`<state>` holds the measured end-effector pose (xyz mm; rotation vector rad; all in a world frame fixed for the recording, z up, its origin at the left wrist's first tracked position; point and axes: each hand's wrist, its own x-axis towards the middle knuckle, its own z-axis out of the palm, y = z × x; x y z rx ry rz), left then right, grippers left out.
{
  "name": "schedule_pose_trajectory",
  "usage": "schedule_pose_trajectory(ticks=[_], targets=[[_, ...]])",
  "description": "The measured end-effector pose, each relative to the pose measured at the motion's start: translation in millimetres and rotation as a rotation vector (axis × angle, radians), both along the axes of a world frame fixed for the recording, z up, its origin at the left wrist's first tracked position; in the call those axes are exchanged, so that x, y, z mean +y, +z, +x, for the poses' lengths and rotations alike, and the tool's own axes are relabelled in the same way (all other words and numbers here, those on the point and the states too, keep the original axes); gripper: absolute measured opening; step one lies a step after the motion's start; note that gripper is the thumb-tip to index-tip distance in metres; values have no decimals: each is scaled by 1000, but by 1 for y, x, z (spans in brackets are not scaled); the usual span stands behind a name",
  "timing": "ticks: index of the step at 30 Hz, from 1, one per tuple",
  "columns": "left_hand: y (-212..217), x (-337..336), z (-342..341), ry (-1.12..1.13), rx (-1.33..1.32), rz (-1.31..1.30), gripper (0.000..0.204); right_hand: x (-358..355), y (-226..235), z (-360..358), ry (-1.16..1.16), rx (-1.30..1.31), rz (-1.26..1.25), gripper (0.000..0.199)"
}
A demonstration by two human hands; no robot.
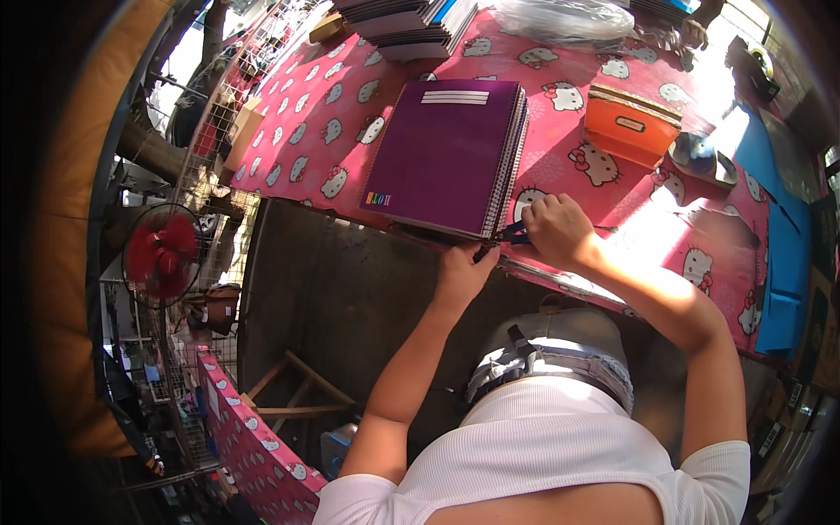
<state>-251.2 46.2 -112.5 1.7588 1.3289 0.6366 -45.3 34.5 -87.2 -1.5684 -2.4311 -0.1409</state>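
A stack of spiral notebooks lies near the table's front edge, topped by a purple cover (446,157). White wire coils (507,179) run down its right side. My right hand (560,229) is closed around the blue handles of small pliers (516,234). Their dark jaws reach the near end of the coils, at the stack's front right corner. Just below that corner, at the table edge, my left hand (466,269) is closed with its fingertips pinched together. A small dark piece shows at its fingers, too little to name.
An orange box (630,127) and a grey, rounded object (703,160) sit to the right on the pink patterned tablecloth (542,166). Further back are stacked books (411,35) and clear plastic (564,22). Blue sheets (786,254) line the right edge. A red fan (162,254) stands left.
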Motion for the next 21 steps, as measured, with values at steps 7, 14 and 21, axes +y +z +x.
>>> schedule_pose_trajectory(ticks=[7, 14, 21], targets=[[4, -1, 0, 27, -127, -224, 17, 4, 5, 2, 24, 144, -245, 56], [-1, 2, -2, 20, -6, -171, 16, -2, -15, -1, -72, -87, 45, 62], [-7, 1, -3, 29, 53, -102, 17, -7, -18, -3, -139, -70, 67, 69]])
